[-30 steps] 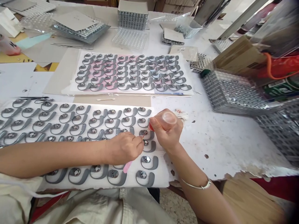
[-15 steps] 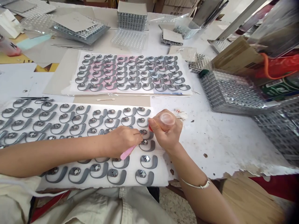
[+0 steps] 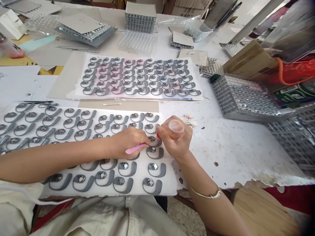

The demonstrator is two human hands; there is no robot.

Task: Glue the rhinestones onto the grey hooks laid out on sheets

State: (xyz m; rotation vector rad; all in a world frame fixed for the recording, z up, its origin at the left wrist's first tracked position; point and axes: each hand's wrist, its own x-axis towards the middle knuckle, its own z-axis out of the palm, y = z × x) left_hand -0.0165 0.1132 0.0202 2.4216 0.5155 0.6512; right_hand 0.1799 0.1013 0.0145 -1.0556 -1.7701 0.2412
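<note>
My left hand (image 3: 131, 142) is closed round a slim tool with a flat pink handle (image 3: 135, 148); the tool's working end is hidden by my fingers. My right hand (image 3: 177, 139) grips a small translucent squeeze bottle (image 3: 175, 127), turned with its round base up and something red at its lower end. Both hands meet over a grey curved piece with a shiny round gem setting (image 3: 152, 139) in the rightmost column. Rows of the same grey hook-shaped pieces lie on a white foam sheet (image 3: 169, 183), partly covered by my left forearm.
Behind lies a second sheet of similar pieces (image 3: 139, 77). A cotton swab (image 3: 112, 104) rests between the sheets. To the right stand clear trays of shiny stones (image 3: 248, 98) and a cardboard box (image 3: 248, 62). Stacked trays (image 3: 140, 19) are at the back.
My left hand has shifted slightly up, and the pink handle has swung to a flatter angle. My right hand with the bottle stays nearly in place.
</note>
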